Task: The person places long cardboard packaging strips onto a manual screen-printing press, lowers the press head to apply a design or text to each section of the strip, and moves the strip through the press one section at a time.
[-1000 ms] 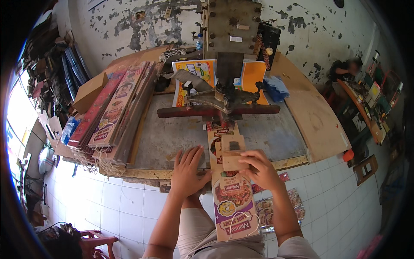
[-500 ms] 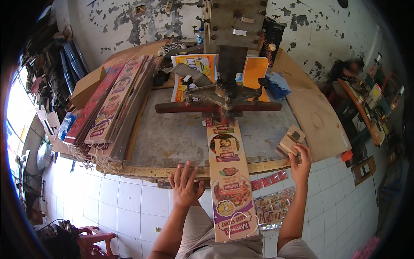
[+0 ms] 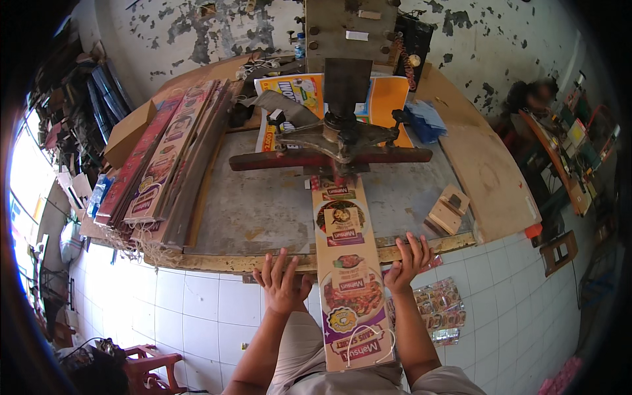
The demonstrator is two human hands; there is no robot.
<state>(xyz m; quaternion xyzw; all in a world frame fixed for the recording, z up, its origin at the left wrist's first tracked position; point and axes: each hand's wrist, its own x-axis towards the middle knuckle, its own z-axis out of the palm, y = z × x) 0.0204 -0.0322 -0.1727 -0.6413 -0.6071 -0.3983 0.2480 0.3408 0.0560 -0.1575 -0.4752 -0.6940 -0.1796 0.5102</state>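
Pretty beat-up white plaster wall (image 3: 484, 59), peeling in dark patches. Glossy white square-tiled floor (image 3: 191, 313) though. Red plastic stool (image 3: 141, 367) sat lower left, cluttered brown-edged workbench (image 3: 556, 159) stood far right, and harsh daylight (image 3: 25, 158) flooded the left.

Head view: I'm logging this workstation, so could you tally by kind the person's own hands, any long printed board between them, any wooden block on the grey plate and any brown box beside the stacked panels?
Own hands: 2 (left hand, right hand)
Long printed board: 1
Wooden block: 1, counted as one piece
Brown box: 1
Total: 5
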